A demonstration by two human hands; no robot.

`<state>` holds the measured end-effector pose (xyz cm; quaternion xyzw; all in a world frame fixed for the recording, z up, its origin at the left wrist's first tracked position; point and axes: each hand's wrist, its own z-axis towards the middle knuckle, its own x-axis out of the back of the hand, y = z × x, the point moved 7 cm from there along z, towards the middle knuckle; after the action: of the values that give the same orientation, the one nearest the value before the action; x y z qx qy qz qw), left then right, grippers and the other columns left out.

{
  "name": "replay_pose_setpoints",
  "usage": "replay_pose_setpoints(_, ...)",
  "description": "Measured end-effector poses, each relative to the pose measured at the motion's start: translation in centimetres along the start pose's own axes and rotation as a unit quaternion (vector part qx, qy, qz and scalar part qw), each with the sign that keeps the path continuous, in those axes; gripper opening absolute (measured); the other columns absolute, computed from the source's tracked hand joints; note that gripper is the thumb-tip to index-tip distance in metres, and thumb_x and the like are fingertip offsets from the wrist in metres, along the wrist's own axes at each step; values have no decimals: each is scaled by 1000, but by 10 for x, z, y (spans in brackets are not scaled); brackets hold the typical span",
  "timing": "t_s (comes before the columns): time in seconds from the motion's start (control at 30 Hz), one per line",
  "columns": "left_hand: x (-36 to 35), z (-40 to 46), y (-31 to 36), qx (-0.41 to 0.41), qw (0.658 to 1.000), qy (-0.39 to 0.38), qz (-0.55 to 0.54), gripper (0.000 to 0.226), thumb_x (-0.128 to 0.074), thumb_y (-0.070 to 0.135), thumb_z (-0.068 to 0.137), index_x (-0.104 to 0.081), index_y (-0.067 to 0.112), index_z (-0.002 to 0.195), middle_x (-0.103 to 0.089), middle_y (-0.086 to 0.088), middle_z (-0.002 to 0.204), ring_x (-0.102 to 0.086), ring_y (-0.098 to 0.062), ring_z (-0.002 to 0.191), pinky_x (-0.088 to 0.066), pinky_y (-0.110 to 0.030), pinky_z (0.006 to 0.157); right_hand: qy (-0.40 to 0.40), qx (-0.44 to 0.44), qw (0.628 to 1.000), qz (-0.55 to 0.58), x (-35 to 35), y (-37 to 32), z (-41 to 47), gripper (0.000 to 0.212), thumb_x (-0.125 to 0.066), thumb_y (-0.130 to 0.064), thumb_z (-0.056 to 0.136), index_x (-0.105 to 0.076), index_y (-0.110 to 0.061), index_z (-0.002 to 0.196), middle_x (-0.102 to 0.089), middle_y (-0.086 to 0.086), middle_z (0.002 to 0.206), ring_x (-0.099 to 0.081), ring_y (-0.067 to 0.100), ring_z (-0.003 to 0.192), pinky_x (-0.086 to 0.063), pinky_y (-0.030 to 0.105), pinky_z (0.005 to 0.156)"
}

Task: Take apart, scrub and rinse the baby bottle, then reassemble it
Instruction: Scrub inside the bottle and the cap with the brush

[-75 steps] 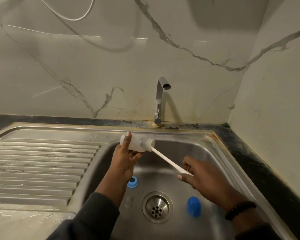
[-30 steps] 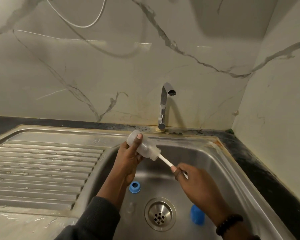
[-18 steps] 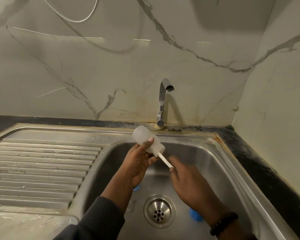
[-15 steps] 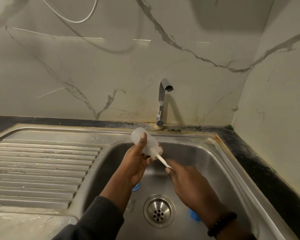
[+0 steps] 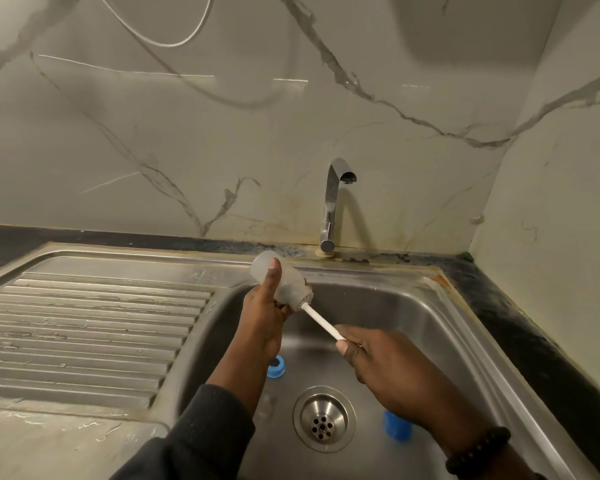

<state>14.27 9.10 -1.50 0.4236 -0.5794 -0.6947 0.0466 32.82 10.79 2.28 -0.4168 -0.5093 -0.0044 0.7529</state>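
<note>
Head view is showing the right hand (image 5: pixel 392 362), fingers closed on the brush handle (image 5: pixel 321 322), drawing it out since half a second ago (scrubbing mid-stroke); left hand (image 5: pixel 262 317) is gripping the bottle (image 5: pixel 284 280) just before the tap (image 5: pixel 333 202).

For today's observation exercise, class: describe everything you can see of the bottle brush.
The bottle brush has a thin, straight white handle, plastic by its look. Its bristled head sits inside the mouth of the frosted bottle, only a fringe of bristles showing at the rim. The handle slants down and right from the bottle. The right hand grips its lower end; the left hand holds the bottle above the sink.
</note>
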Motion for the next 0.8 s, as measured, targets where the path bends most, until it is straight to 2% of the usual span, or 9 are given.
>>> replay_pose_setpoints(0.1, 11, 1, 5, -6, 997, 34, -65, 28, -53, 39, 97, -53, 13, 107, -68, -18, 107, -69, -28, 92, -59, -39, 83, -25, -8, 999, 24, 3, 3, -7, 23, -45, -37, 100, -62, -23, 104, -49, -16, 52, -42, 2, 48, -36, 23, 54)
replay_pose_setpoints(0.2, 37, 8, 19, -19, 983, 86, -159, 41, -56, 41, 95, -49, 9, 120, -66, -17, 106, -68, -25, 91, -59, -35, 79, -67, -15, 997, 40, 3, 8, -15, 27, -47, -36, 100, -63, -14, 96, -48, -11, 52, -40, 1, 46, -34, 21, 50)
replay_pose_setpoints(0.3, 32, 7, 21, -17, 990, 59, -127, 30, -54, 39, 97, -52, 11, 109, -66, -17, 106, -68, -26, 91, -58, -36, 83, -7, 4, 1000, -14, 7, 8, -14, 23, -46, -40, 99, -62, -23, 98, -53, -14, 60, -46, 3, 54, -44, 32, 60)
replay_pose_setpoints(0.4, 15, 1, 13, 7, 994, 25, -103, 29, -53, 39, 97, -52, 11, 106, -67, -18, 105, -67, -28, 94, -55, -40, 92, 23, 3, 999, -23, 2, 10, -12, 19, -46, -41, 98, -61, -34, 108, -57, -21, 62, -52, 4, 57, -49, 34, 64)
replay_pose_setpoints(0.47, 7, -1, 9, 13, 996, 3, -83, 28, -53, 38, 97, -52, 11, 106, -67, -18, 108, -67, -29, 98, -54, -41, 93, 62, -2, 997, -43, 3, 12, -10, 21, -46, -42, 98, -61, -36, 112, -60, -20, 67, -57, 4, 66, -52, 34, 69)
replay_pose_setpoints(0.53, -5, -7, 1, 25, 998, -36, -34, 32, -57, 39, 92, -53, 12, 109, -67, -20, 114, -68, -29, 99, -56, -40, 90, 101, 1, 993, -67, 2, 10, -7, 28, -43, -43, 99, -61, -34, 118, -61, -14, 80, -59, 6, 77, -51, 32, 73)
replay_pose_setpoints(0.6, -23, -14, -9, 48, 995, -90, 2, 44, -60, 41, 84, -54, 9, 114, -67, -23, 117, -69, -30, 100, -56, -40, 91, 130, -8, 987, -95, 1, 8, -4, 30, -37, -43, 101, -58, -32, 118, -59, -9, 85, -58, 11, 79, -50, 33, 72)
replay_pose_setpoints(0.7, -30, -17, -12, 53, 994, -95, -21, 50, -63, 41, 80, -54, 6, 115, -67, -25, 117, -68, -32, 103, -55, -43, 94, 131, -27, 985, -107, 4, 11, 0, 32, -35, -42, 102, -55, -34, 125, -57, -10, 82, -59, 13, 77, -50, 33, 68)
replay_pose_setpoints(0.8, -18, -9, -4, 37, 996, -69, -44, 51, -61, 42, 82, -50, 10, 120, -66, -26, 118, -68, -34, 103, -59, -41, 87, 93, -22, 993, -72, 5, 11, -5, 30, -41, -43, 100, -56, -35, 124, -59, -12, 71, -59, 7, 70, -50, 30, 67)
